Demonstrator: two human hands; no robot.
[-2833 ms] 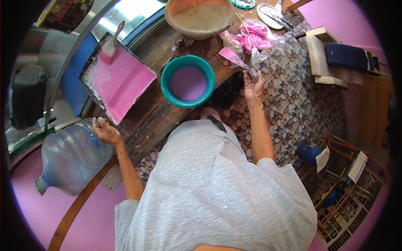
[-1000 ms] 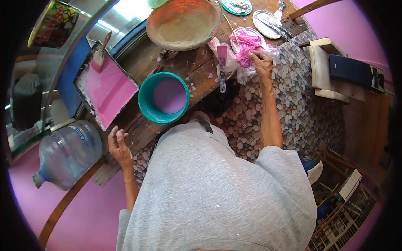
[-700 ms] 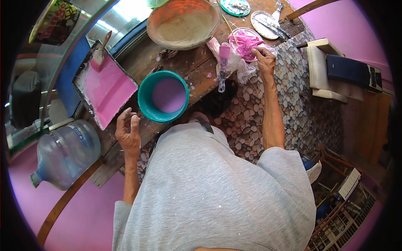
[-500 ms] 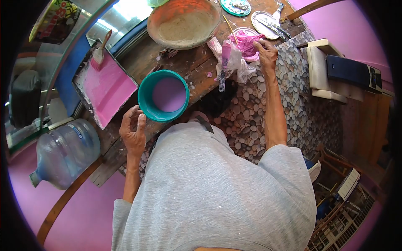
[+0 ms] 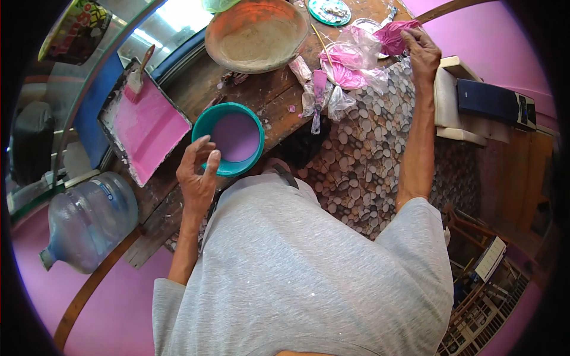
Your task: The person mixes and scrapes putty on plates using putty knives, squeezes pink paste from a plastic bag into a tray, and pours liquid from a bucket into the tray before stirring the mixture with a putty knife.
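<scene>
Clock hours from mid-view, 12 = straight ahead. Nearest, at 6: grey T-shirt [image 5: 291,267], w/ a few white specks. At 9: L hand [image 5: 198,173], holding nothing, thumb & fingers spread, loosely curled; overlapping rim of teal bucket [image 5: 255,154] in view, can't tell if touching. Bucket itself at 10, on worktop [image 5: 261,98], w/ purplish liquid inside. At 8-9: clear water jug [image 5: 95,215], on its side, mouth twd 8. Past bucket, also at 10: paint tray [image 5: 151,132], coated pink, w/ brush [image 5: 136,82] lying across far end, handle twd 1. At 1, near worktop edge: scraper [image 5: 319,98], pinkish blade twd 12, handle twd 6; crumpled clear plastic [image 5: 340,104] right beside. Btwn 2 & 3, past worktop edge: pebble-patterned floor [image 5: 368,160]. Further out at 1: pink-stained heap [image 5: 349,77] of plastic, w/ thin stick [image 5: 322,40] next to it. Btwn 1 & 2: R hand [image 5: 424,53], thumb & fingertips pinching bunched pink plastic bag [image 5: 393,37], clear part trailing twd 9; can't tell if joined to heap. At 2: cream armchair [image 5: 446,98], w/ dark blue box [image 5: 487,102]. Btwn 11 & 12: orange-brown basin [image 5: 256,40], greyish-beige inside. Farthest, 12-1: teal lid [image 5: 329,12], w/ whitish paste on it.
</scene>
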